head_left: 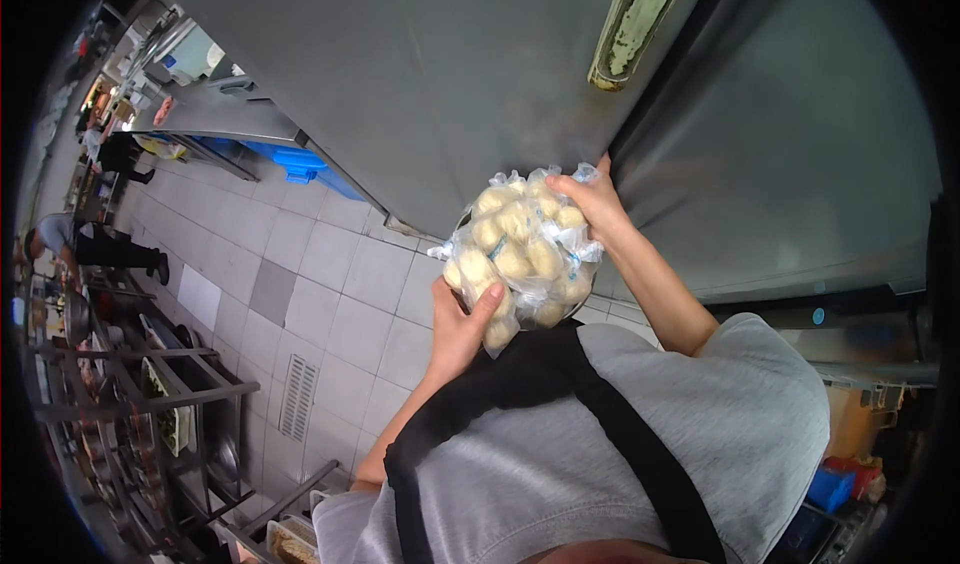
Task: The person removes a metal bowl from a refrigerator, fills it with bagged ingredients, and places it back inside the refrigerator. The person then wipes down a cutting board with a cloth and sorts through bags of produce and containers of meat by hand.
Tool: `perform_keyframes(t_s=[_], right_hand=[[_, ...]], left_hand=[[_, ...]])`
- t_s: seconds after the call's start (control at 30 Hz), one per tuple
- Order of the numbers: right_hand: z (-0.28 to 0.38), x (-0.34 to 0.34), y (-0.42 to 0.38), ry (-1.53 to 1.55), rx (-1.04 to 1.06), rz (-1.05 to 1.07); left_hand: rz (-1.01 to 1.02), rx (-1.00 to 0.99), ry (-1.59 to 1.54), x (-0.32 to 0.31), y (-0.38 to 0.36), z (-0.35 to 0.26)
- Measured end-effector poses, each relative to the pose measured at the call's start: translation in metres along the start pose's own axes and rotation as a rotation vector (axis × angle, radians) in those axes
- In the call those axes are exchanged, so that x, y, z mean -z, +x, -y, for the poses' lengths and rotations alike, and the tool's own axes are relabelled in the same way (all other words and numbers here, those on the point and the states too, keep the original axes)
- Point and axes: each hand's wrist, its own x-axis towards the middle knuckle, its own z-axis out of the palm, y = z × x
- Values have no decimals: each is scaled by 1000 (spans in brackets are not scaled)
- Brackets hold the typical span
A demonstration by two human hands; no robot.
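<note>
While both hands meet at frame centre, the scene reads:
Bag: clear bag of buns [520, 254], held before the steel door [420, 74].
Left hand [460, 329]: at the bag's 7 o'clock, fingers clasping it.
Right hand [598, 199]: at its 1 o'clock, fingers pinching it.
Axis: 1 to 7 o'clock.

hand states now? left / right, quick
Left hand: closed on the underside of the clear plastic bag of pale round dough balls.
Right hand: fingers closed on the same bag's top edge.
</note>
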Motion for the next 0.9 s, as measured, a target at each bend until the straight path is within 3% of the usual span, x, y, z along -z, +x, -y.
perform_keyframes(t_s=[0.33,0.5,0.9], right_hand=[[3,-24,12,86,18,89],[-6,3,7,78,10,144],[-13,9,39,52,-88,388]], left_hand=[[-101,-30,-16,12,12,3],[-162,74,-37,-20,-13,11],[-414,51,-145,-69,-21,27]])
